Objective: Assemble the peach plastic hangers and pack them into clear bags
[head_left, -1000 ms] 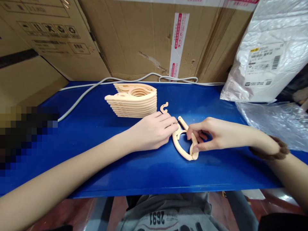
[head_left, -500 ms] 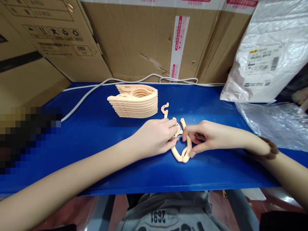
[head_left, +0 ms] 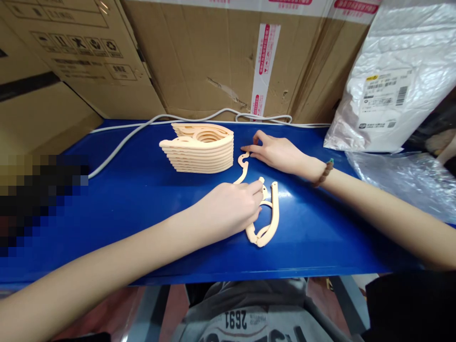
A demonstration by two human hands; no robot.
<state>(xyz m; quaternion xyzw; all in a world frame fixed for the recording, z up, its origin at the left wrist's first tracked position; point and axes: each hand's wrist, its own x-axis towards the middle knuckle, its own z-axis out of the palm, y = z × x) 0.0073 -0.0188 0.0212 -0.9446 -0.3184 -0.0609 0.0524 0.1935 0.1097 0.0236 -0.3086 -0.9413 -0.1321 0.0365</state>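
Note:
My left hand [head_left: 237,204] is closed on a cream plastic folding hanger [head_left: 272,221], which lies folded on the blue table. Its two arm ends point away from me. Behind my left hand lies a separate cream hook piece [head_left: 243,164], its lower end hidden by that hand. My right hand [head_left: 276,151] reaches to the tip of this hook, thumb and forefinger slightly apart around it; a firm hold is not visible. A neat stack of similar folded cream hangers [head_left: 203,154] stands to the left of the hook piece.
Cardboard boxes [head_left: 206,57] line the table's back edge, with a white cable [head_left: 124,138] in front. At the right, a white labelled mailer bag [head_left: 384,95] leans above clear plastic wrap [head_left: 402,183]. The blue table's front edge [head_left: 320,274] is nearest me.
My right hand has let go of the folded hanger and moved up and left to the hook piece. The hanger has turned and shifted slightly with my left hand.

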